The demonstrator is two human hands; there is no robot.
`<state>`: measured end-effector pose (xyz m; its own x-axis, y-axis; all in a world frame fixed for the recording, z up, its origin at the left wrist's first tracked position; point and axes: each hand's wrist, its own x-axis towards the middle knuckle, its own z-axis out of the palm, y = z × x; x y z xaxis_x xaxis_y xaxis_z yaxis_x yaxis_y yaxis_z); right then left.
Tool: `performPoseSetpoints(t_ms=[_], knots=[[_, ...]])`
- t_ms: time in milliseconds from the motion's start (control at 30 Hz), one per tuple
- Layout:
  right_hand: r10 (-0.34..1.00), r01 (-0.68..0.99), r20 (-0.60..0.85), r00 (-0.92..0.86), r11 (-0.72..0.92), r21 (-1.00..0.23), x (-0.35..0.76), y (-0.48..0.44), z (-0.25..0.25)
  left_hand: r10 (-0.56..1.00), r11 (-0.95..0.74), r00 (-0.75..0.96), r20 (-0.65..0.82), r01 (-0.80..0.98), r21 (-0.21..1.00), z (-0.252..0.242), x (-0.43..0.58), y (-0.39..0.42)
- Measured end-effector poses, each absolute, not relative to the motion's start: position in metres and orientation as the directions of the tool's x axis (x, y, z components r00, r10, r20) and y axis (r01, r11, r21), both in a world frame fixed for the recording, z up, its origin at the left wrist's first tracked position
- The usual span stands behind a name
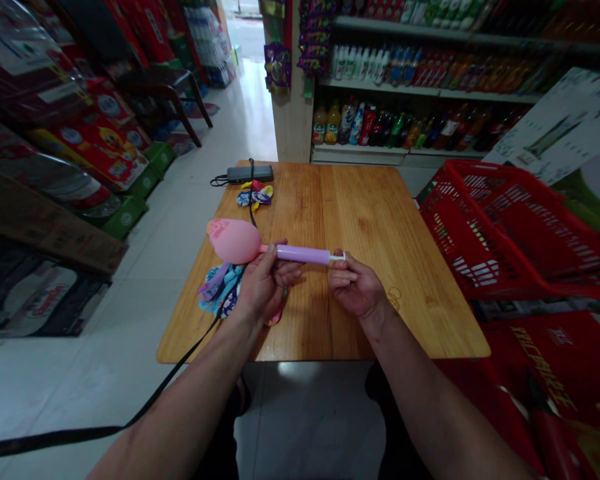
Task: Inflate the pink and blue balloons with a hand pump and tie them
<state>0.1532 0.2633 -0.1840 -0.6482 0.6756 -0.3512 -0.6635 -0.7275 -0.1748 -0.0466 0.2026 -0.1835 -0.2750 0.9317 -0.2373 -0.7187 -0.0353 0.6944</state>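
A partly inflated pink balloon (235, 241) sits on the nozzle end of a purple hand pump (303, 255), held level above the wooden table (350, 207). My left hand (263, 283) grips the balloon's neck at the nozzle, with the thumb on top and fingers under the barrel. At the other end, my right hand (357, 285) is closed on the pump's white handle (338, 257), and a short piece of the rod shows. Deflated patterned balloons (214, 288) lie in a pile beneath and beside my left hand, which partly hides them.
More deflated balloons (255, 195) and a grey power bank (250, 174) with a black strap lie at the table's far left. Thin rubber bands (394, 298) rest near my right wrist. A red shopping basket (480, 233) stands to the right; bottle shelves (380, 127) are behind.
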Motion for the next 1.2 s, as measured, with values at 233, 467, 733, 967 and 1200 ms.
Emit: performPoseSetpoints(t_ms=[233,467,733,967,1200], knots=[[0.686,-0.686,-0.341,-0.642,-0.713,-0.144,0.153,0.265,-0.187,0.906,-0.065,-0.337,-0.258,-0.710,0.701,-0.180,-0.051,0.205],[0.682,-0.683,-0.367,-0.632,-0.714,-0.151,0.149,0.270,-0.186,0.925,-0.018,-0.279,-0.260,-0.712,0.702,-0.182,-0.048,0.210],[0.665,-0.665,-0.370,-0.649,-0.732,-0.150,0.144,0.265,-0.186,0.917,-0.049,-0.312,-0.248,-0.705,0.707,-0.179,-0.042,0.205],[0.684,-0.670,-0.352,-0.639,-0.719,-0.182,0.153,0.271,-0.183,0.918,-0.040,-0.302,-0.258,-0.717,0.696,-0.176,-0.055,0.207],[0.662,-0.673,-0.344,-0.666,-0.732,-0.106,0.148,0.268,-0.185,0.919,-0.020,-0.278,-0.280,-0.742,0.670,-0.178,-0.047,0.206]])
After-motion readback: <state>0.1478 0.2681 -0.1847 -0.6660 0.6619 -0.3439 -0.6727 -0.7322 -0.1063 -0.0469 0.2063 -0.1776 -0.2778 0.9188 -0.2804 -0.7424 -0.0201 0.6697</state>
